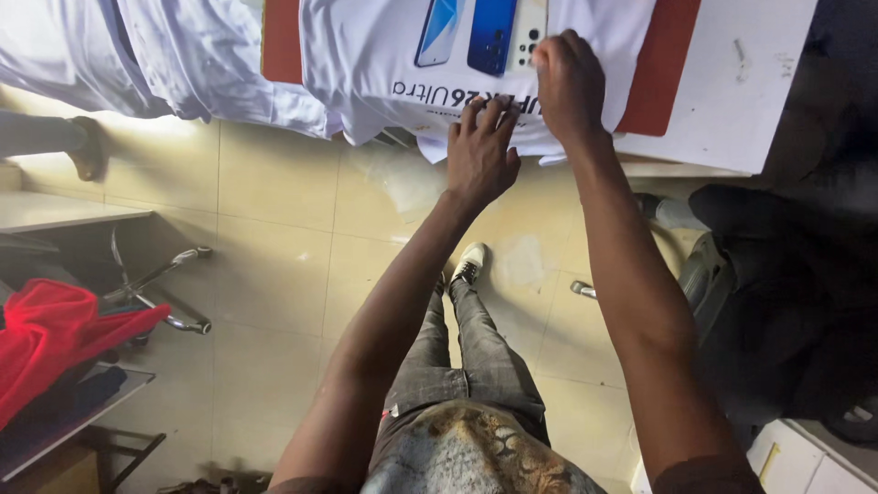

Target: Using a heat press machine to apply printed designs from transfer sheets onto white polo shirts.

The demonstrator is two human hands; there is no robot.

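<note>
A white T-shirt (366, 55) with a printed picture of three phones (480, 32) lies spread on a red board (663, 73) at the top of the view. My left hand (480, 151) presses flat on the shirt's near edge, fingers together. My right hand (569, 82) rests further up on the shirt beside the print, fingers curled and pinching the cloth. Both arms reach forward over the floor.
More white garments (174, 55) hang over the table edge at the top left. A white tabletop (750, 82) carries the red board. Red cloth (55, 338) lies on a low shelf at left beside a metal chair frame (160, 293). Dark clothing (786, 302) sits at right.
</note>
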